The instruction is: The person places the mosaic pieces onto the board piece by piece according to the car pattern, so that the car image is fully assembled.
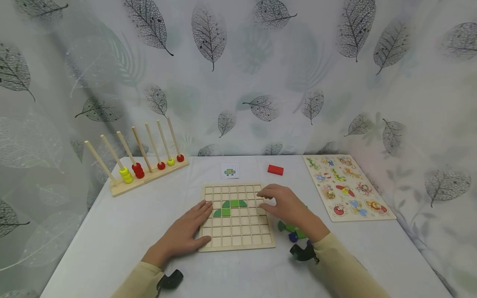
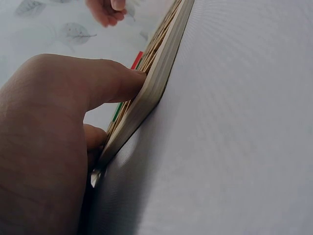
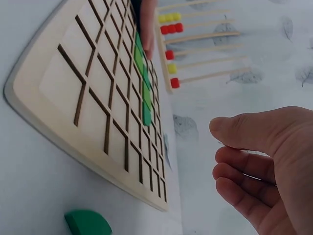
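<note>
A wooden grid board (image 1: pixel 238 240) lies in the middle of the white table. Several green pieces (image 1: pixel 229 207) sit in its upper cells, also seen as a green row (image 3: pixel 145 100) in the right wrist view. My left hand (image 1: pixel 203 223) lies flat on the board's left edge, thumb (image 2: pixel 122 81) pressed against the rim (image 2: pixel 161 73). My right hand (image 1: pixel 262 199) hovers over the board's upper right part, fingers (image 3: pixel 244 169) loosely bent and holding nothing. Loose green and blue pieces (image 1: pixel 290 232) lie by my right wrist, one green piece (image 3: pixel 88 223) near the board's corner.
A small picture card (image 1: pixel 229 171) and a red block (image 1: pixel 275 169) lie behind the board. A wooden rod rack with red and yellow beads (image 1: pixel 138 167) stands at the back left. An animal peg puzzle (image 1: pixel 348 186) lies at the right. Leaf-patterned cloth backs the table.
</note>
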Demonstrator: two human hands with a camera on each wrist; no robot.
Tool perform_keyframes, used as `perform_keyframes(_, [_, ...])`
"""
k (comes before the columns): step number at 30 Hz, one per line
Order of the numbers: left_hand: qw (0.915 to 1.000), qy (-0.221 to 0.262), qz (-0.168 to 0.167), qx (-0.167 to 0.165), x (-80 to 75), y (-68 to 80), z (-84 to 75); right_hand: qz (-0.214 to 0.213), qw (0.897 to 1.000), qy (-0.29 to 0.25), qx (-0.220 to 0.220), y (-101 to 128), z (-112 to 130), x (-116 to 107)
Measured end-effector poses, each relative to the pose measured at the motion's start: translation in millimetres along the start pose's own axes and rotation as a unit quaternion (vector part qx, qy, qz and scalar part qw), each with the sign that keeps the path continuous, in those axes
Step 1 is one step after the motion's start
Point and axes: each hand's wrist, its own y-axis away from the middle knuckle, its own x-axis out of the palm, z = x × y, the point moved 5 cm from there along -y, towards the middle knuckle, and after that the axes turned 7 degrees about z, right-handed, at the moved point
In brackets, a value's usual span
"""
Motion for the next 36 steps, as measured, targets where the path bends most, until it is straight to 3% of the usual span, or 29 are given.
perform_keyframes(17, [0.9999,-0.002,0.007,-0.008,-0.1,0.4,-0.6,-0.032,0.999,-0.002,0.029,28,-32,-34])
perform_keyframes(36, [0.9998,-0.007,0.011,-0.013,0.7,1.2,1.1,-0.043,0.997,0.036,0.052,64,-55,-50])
